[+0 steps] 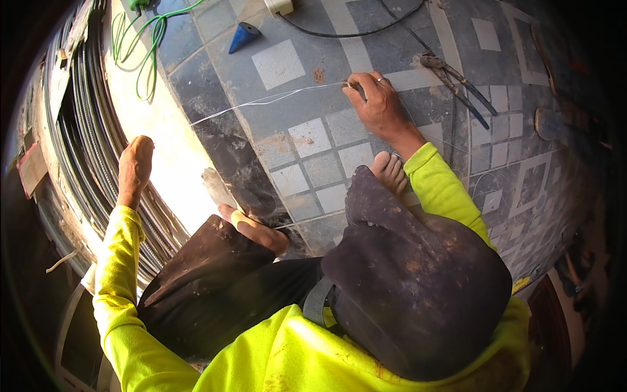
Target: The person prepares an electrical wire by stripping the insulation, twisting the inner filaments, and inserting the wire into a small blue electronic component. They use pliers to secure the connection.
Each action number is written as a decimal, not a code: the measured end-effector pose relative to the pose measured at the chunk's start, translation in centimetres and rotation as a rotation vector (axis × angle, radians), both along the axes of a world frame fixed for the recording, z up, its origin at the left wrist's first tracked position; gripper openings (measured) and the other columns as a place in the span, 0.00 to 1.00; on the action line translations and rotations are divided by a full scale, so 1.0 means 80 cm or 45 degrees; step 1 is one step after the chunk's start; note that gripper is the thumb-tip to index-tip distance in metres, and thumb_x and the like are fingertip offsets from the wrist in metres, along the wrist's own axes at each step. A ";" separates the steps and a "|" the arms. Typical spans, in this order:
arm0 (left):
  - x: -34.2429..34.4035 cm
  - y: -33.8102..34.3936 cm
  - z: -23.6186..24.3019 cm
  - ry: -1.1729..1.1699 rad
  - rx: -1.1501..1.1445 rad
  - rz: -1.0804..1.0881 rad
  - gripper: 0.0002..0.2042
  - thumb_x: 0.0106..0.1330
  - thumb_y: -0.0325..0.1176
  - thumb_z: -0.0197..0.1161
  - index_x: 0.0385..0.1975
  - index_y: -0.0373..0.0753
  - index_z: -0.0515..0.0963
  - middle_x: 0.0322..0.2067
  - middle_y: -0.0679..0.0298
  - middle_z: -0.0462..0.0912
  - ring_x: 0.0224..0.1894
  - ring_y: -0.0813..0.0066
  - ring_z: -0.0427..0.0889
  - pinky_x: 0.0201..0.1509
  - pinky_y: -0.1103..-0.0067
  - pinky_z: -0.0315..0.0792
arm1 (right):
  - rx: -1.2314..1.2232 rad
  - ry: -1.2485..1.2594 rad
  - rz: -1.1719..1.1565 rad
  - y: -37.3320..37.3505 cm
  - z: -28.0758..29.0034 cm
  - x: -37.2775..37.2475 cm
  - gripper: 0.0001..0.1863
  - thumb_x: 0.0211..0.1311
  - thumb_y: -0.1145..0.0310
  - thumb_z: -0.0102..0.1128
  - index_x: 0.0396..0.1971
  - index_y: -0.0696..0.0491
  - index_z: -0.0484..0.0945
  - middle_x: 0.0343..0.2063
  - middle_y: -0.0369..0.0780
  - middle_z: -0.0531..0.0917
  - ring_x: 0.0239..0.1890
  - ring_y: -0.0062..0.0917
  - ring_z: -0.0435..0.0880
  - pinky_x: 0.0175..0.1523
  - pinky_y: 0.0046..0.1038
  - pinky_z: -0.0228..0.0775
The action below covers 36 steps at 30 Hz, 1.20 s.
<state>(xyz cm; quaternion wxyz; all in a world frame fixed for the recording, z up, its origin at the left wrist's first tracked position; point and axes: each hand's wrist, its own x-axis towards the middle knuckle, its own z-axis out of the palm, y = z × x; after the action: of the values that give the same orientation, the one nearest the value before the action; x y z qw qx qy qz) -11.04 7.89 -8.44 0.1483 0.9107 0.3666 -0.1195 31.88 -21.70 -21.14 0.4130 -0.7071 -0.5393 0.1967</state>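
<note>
- The right hand [375, 101] pinches a thin wire [261, 102] against the tiled floor [307, 170].
- The left hand [135, 166], fingers curled, rests on the wire coil [91, 150], which the thin wire runs toward.
- Pliers [454, 81] lie just beyond the right hand.

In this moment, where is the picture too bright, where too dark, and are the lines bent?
Head view: sunlight burns out a white strip of the patterned grey tiled floor beside the big coil of dark steel wire; the rim falls to black; tile edges curve toward the rim, a fisheye effect; the thin pale wire pinched in the right hand looks faint but sharp.
</note>
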 end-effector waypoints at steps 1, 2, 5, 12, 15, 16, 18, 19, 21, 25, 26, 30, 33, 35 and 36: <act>0.001 0.000 -0.001 -0.004 -0.015 -0.002 0.06 0.69 0.28 0.56 0.35 0.32 0.77 0.33 0.49 0.81 0.37 0.48 0.81 0.42 0.64 0.75 | -0.080 0.212 -0.035 -0.004 0.004 -0.003 0.13 0.63 0.70 0.67 0.43 0.57 0.75 0.22 0.38 0.78 0.25 0.33 0.77 0.36 0.32 0.74; 0.003 -0.001 -0.003 -0.009 -0.033 -0.003 0.06 0.69 0.28 0.56 0.35 0.31 0.77 0.33 0.49 0.81 0.37 0.48 0.81 0.42 0.64 0.75 | -0.155 0.249 -0.032 -0.007 0.014 -0.003 0.12 0.64 0.70 0.66 0.44 0.57 0.75 0.20 0.39 0.77 0.23 0.35 0.78 0.35 0.32 0.74; 0.008 0.003 -0.006 0.002 -0.066 -0.007 0.07 0.69 0.28 0.56 0.34 0.31 0.76 0.33 0.49 0.81 0.37 0.48 0.81 0.42 0.64 0.75 | -0.331 0.351 0.018 -0.008 0.049 0.007 0.10 0.67 0.70 0.61 0.44 0.58 0.76 0.18 0.42 0.78 0.22 0.41 0.80 0.33 0.34 0.74; 0.009 0.014 -0.027 0.111 -0.178 -0.070 0.07 0.69 0.29 0.56 0.35 0.32 0.77 0.33 0.51 0.81 0.36 0.49 0.82 0.42 0.64 0.75 | -0.582 -0.107 0.237 -0.036 0.074 0.039 0.11 0.71 0.66 0.53 0.41 0.58 0.78 0.26 0.52 0.84 0.31 0.51 0.84 0.36 0.46 0.73; 0.044 -0.007 -0.028 0.345 -0.036 0.003 0.06 0.68 0.29 0.58 0.39 0.36 0.79 0.39 0.55 0.82 0.43 0.53 0.82 0.48 0.65 0.75 | -0.586 -0.175 0.317 -0.039 0.099 0.041 0.10 0.72 0.66 0.53 0.40 0.57 0.78 0.25 0.52 0.83 0.30 0.51 0.83 0.37 0.47 0.72; 0.053 -0.021 -0.032 0.245 0.112 -0.089 0.11 0.66 0.30 0.61 0.47 0.38 0.79 0.48 0.57 0.80 0.52 0.56 0.79 0.55 0.65 0.74 | -0.588 -0.175 0.340 -0.037 0.112 0.042 0.10 0.72 0.66 0.53 0.40 0.57 0.78 0.25 0.52 0.83 0.30 0.51 0.83 0.37 0.47 0.73; 0.109 -0.048 -0.041 0.000 0.086 -0.258 0.20 0.64 0.31 0.65 0.56 0.36 0.74 0.53 0.55 0.76 0.57 0.55 0.75 0.61 0.66 0.72 | -0.614 -0.173 0.369 -0.029 0.134 0.035 0.10 0.72 0.66 0.52 0.40 0.57 0.77 0.25 0.52 0.83 0.30 0.50 0.83 0.36 0.47 0.73; 0.152 -0.076 -0.038 -0.151 -0.038 -0.288 0.23 0.64 0.32 0.66 0.58 0.36 0.72 0.55 0.52 0.75 0.57 0.53 0.75 0.63 0.66 0.72 | -0.629 -0.168 0.393 -0.027 0.145 0.029 0.09 0.72 0.66 0.52 0.40 0.56 0.77 0.25 0.52 0.83 0.30 0.50 0.83 0.35 0.46 0.73; 0.238 -0.142 -0.031 -0.456 -0.341 -0.434 0.31 0.65 0.39 0.66 0.68 0.41 0.64 0.63 0.50 0.68 0.63 0.48 0.71 0.67 0.61 0.70 | -0.549 -0.104 0.432 -0.017 0.170 0.021 0.08 0.72 0.69 0.54 0.39 0.58 0.77 0.24 0.50 0.81 0.24 0.43 0.80 0.31 0.39 0.68; 0.338 -0.236 -0.058 -0.828 -0.505 -0.545 0.22 0.71 0.44 0.60 0.61 0.41 0.71 0.59 0.54 0.72 0.67 0.54 0.67 0.73 0.51 0.56 | -0.271 0.058 0.433 -0.014 0.213 0.018 0.05 0.70 0.72 0.56 0.39 0.58 0.76 0.23 0.50 0.81 0.24 0.39 0.82 0.30 0.36 0.71; 0.345 -0.245 -0.062 -0.742 -0.457 -0.584 0.18 0.73 0.43 0.58 0.56 0.40 0.74 0.56 0.56 0.74 0.66 0.56 0.69 0.73 0.49 0.55 | -0.273 0.080 0.371 -0.014 0.224 0.022 0.05 0.71 0.73 0.56 0.39 0.58 0.77 0.22 0.47 0.80 0.23 0.34 0.80 0.29 0.33 0.69; 0.321 -0.240 -0.083 -0.544 -0.587 -0.493 0.11 0.77 0.38 0.52 0.40 0.40 0.79 0.46 0.61 0.79 0.61 0.61 0.75 0.71 0.42 0.52 | -0.304 0.055 0.002 -0.054 0.262 0.077 0.07 0.74 0.73 0.53 0.41 0.59 0.79 0.23 0.31 0.75 0.22 0.11 0.66 0.28 0.17 0.58; 0.304 -0.207 -0.075 -0.490 -0.653 -0.511 0.13 0.78 0.39 0.48 0.38 0.40 0.78 0.41 0.61 0.80 0.56 0.60 0.77 0.72 0.49 0.54 | -0.315 0.150 -0.479 -0.124 0.259 0.160 0.10 0.76 0.69 0.53 0.45 0.59 0.80 0.28 0.27 0.75 0.27 0.07 0.65 0.31 0.13 0.56; 0.289 -0.176 -0.068 -0.522 -0.682 -0.513 0.14 0.79 0.40 0.47 0.36 0.39 0.76 0.36 0.61 0.80 0.50 0.61 0.80 0.66 0.56 0.63 | -0.324 0.170 -0.726 -0.175 0.237 0.226 0.12 0.77 0.66 0.54 0.47 0.59 0.80 0.32 0.29 0.78 0.31 0.08 0.69 0.36 0.13 0.60; 0.285 -0.165 -0.063 -0.540 -0.697 -0.510 0.15 0.80 0.40 0.46 0.35 0.38 0.76 0.34 0.60 0.80 0.46 0.62 0.82 0.63 0.60 0.68 | -0.310 0.121 -0.831 -0.194 0.226 0.248 0.13 0.77 0.65 0.54 0.48 0.59 0.80 0.34 0.30 0.80 0.34 0.09 0.72 0.39 0.14 0.63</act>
<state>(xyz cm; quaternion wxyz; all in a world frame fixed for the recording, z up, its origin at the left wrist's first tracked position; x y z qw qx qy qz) 11.78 -5.35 -13.45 0.4318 0.8954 0.0975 -0.0486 51.74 -37.24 -3.02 0.3915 -0.8763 -0.2376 0.1497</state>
